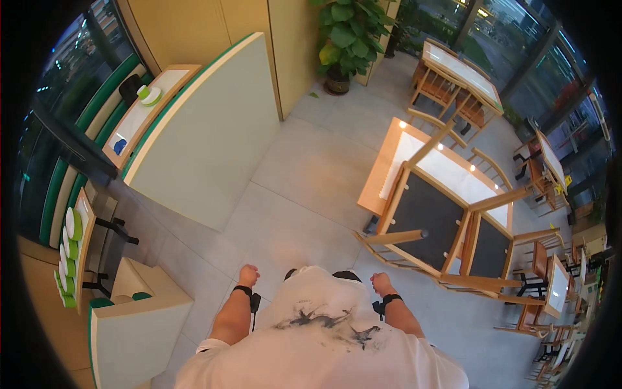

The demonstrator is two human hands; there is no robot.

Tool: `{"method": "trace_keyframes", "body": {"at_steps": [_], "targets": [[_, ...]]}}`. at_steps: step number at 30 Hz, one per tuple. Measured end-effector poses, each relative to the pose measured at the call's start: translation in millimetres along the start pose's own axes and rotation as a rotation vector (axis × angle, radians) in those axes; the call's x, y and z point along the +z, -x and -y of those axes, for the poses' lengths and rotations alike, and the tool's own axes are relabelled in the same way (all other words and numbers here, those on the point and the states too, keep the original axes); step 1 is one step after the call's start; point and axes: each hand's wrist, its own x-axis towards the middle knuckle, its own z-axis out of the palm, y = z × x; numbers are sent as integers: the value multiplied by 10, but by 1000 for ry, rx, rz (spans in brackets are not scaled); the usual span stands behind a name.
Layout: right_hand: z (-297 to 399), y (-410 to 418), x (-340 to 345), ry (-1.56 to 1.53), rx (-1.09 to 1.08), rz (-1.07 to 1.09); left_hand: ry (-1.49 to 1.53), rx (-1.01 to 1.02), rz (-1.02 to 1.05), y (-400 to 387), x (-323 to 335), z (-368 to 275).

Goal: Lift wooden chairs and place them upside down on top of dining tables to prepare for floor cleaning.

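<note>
My left hand (249, 275) hangs beside my body over the tiled floor, its fingers curled in, with nothing seen in it. On the other side, my right hand (381, 283) is curled the same way and also appears to hold nothing. Black bands circle both wrists. Nearest to my right hand are two wooden chairs (427, 219), upturned with their dark seat undersides facing up, resting on a table (376, 180) with a white inlaid top. Neither hand touches any furniture.
A pale partition (209, 131) stands ahead to the left, a lower one (141, 335) at near left. Stacked green-and-white dishes (68, 257) sit on a left table. More dishes (149, 95) and a blue item (119, 146) lie farther off. A potted plant (337, 82) stands ahead.
</note>
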Motion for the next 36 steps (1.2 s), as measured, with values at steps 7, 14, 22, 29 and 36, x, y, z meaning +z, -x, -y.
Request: {"method": "trace_keyframes", "body": {"at_steps": [7,14,22,29,36], "targets": [[516,-170,136,355,-224,65,111,-119,-39,-4,-126,626],[1046,-752,590,434,111,228,600,-494,-42,381,-251,1333],[3192,-1149,1581,580,-113,357,299,-373,-56,320,-701,1177],[4760,-1776,2249,442,-345,465,481,-267,-156,-635,-1336,-26],[5367,-1886,2060,392,-341,375,650,-153,-271,-1775,-1879,-1372]]}}
